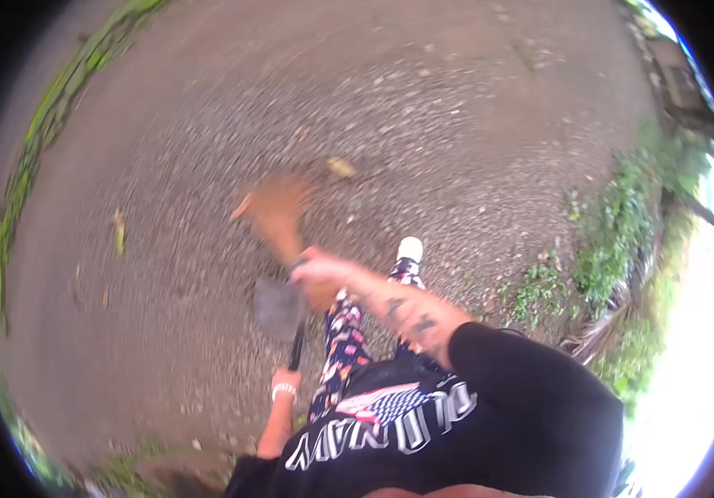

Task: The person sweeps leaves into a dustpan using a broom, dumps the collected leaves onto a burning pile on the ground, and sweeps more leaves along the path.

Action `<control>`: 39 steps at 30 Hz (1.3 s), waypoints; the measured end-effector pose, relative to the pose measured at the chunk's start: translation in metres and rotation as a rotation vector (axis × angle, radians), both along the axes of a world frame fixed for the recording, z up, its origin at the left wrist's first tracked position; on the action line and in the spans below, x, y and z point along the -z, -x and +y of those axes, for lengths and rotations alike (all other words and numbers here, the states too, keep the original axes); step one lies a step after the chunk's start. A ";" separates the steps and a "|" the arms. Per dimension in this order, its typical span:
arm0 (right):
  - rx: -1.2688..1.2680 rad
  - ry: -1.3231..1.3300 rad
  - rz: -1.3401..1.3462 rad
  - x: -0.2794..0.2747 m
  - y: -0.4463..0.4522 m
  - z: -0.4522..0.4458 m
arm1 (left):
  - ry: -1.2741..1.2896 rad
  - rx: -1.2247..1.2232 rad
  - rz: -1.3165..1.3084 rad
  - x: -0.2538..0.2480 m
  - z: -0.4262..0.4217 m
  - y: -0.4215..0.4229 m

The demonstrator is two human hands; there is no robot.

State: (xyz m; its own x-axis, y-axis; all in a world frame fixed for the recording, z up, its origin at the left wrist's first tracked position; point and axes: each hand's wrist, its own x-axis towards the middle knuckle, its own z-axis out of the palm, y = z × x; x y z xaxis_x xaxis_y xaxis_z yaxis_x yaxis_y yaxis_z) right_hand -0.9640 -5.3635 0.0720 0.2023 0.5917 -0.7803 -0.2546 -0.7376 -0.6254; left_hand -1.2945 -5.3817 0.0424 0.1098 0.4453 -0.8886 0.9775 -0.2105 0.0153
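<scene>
My right hand (320, 267) is closed around an orange-brown broom (281, 203), whose bristles fan out over the gravel and are blurred by motion. Below it, my left hand (286, 383), with a white band at the wrist, grips the black handle of a grey dustpan (277, 310). The pan lies just left of my right hand and close to the broom. A brown leaf (242, 207) lies by the left edge of the bristles, and a yellowish leaf (340, 168) is to their right.
Gravel ground (423, 108) spreads ahead. Another yellowish leaf (119, 232) lies at the left. Green plants (614, 224) grow along the right side, and a grass strip (41, 124) curves along the left. A white shoe (410, 248) shows below my patterned trousers.
</scene>
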 end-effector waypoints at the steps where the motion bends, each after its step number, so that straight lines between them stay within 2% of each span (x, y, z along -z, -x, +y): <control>1: -0.089 -0.098 0.028 0.003 0.006 0.013 | -0.022 0.037 0.048 -0.014 0.000 -0.013; 2: -0.077 -0.128 0.116 0.019 0.012 0.022 | -0.039 0.077 0.036 -0.013 -0.002 -0.014; 3: -0.139 -0.145 0.238 -0.012 -0.004 0.026 | -0.008 0.059 0.044 -0.019 0.001 -0.021; 5: -0.139 -0.197 0.349 -0.037 -0.028 0.015 | -0.002 -0.193 -0.016 0.020 0.004 0.007; 6: -0.248 -0.279 0.123 -0.038 -0.042 0.007 | -0.018 -0.177 -0.031 0.010 0.013 -0.016; 7: -0.259 -0.280 0.082 -0.038 -0.060 -0.011 | 0.023 -0.272 0.002 -0.004 0.021 -0.035; 8: -0.274 -0.313 0.024 -0.064 -0.090 -0.037 | 0.057 -0.379 0.045 -0.022 0.026 -0.049; 9: -0.279 -0.324 0.077 -0.069 -0.117 -0.063 | 0.097 -0.408 0.007 -0.020 0.031 -0.053; 10: -0.159 -0.341 0.196 -0.073 -0.141 -0.094 | 0.132 -0.394 0.064 -0.015 0.034 -0.054; 11: -0.029 -0.289 0.221 -0.120 -0.170 -0.118 | 0.103 -0.412 0.082 -0.034 0.030 -0.075; 12: 0.155 -0.241 0.142 -0.083 -0.176 -0.144 | 0.075 -0.427 0.097 -0.060 0.025 -0.104; 14: 0.466 -0.011 0.151 -0.071 -0.199 -0.163 | -0.010 -0.429 0.184 -0.072 0.012 -0.141; 15: 0.577 0.033 0.145 -0.075 -0.213 -0.153 | -0.003 -0.436 0.169 -0.055 0.006 -0.138; 16: 0.679 0.090 0.147 -0.078 -0.219 -0.145 | -0.022 -0.485 0.173 -0.063 -0.003 -0.158; 17: 0.676 0.067 0.223 -0.047 -0.224 -0.132 | -0.052 -0.439 0.161 -0.069 -0.015 -0.174; 18: 0.609 0.075 0.252 -0.043 -0.228 -0.120 | -0.080 -0.398 0.163 -0.089 -0.027 -0.197; 19: 0.607 0.060 0.431 -0.041 -0.235 -0.098 | -0.092 -0.327 0.182 -0.122 -0.036 -0.232; 20: 0.613 0.055 0.610 -0.041 -0.242 -0.079 | -0.136 -0.330 0.172 -0.116 -0.043 -0.231; 22: 0.419 -0.053 0.720 -0.035 -0.255 -0.060 | -0.146 -0.342 0.138 -0.125 -0.064 -0.232; 23: 0.255 -0.080 0.601 -0.090 -0.285 -0.065 | -0.156 -0.308 0.147 -0.120 -0.069 -0.226; 24: 0.266 -0.123 0.826 -0.053 -0.295 -0.073 | -0.128 -0.218 0.170 -0.112 -0.074 -0.214; 26: 0.259 -0.049 0.755 -0.095 -0.331 -0.088 | -0.097 -0.366 0.205 -0.143 -0.078 -0.235; 28: 0.244 -0.075 0.764 -0.081 -0.357 -0.119 | -0.100 -0.452 0.207 -0.154 -0.071 -0.245; 29: 0.223 -0.064 0.755 -0.092 -0.364 -0.123 | -0.098 -0.443 0.203 -0.151 -0.073 -0.245; 31: 0.259 0.015 0.373 -0.128 -0.365 -0.128 | -0.088 -0.436 0.198 -0.144 -0.070 -0.235; 33: 0.296 0.095 0.349 -0.117 -0.349 -0.128 | -0.009 -0.640 0.202 -0.121 -0.075 -0.212; 35: 0.284 0.111 0.352 -0.093 -0.334 -0.099 | 0.019 -0.629 0.176 -0.107 -0.075 -0.205; 36: 0.409 0.200 0.459 -0.077 -0.319 -0.079 | 0.080 -0.584 0.222 -0.116 -0.060 -0.212; 37: 0.541 0.305 0.563 -0.063 -0.300 -0.059 | 0.052 -0.516 0.224 -0.097 -0.062 -0.197; 39: 0.421 0.306 0.594 -0.038 -0.245 0.005 | 0.059 -0.519 0.235 -0.098 -0.037 -0.194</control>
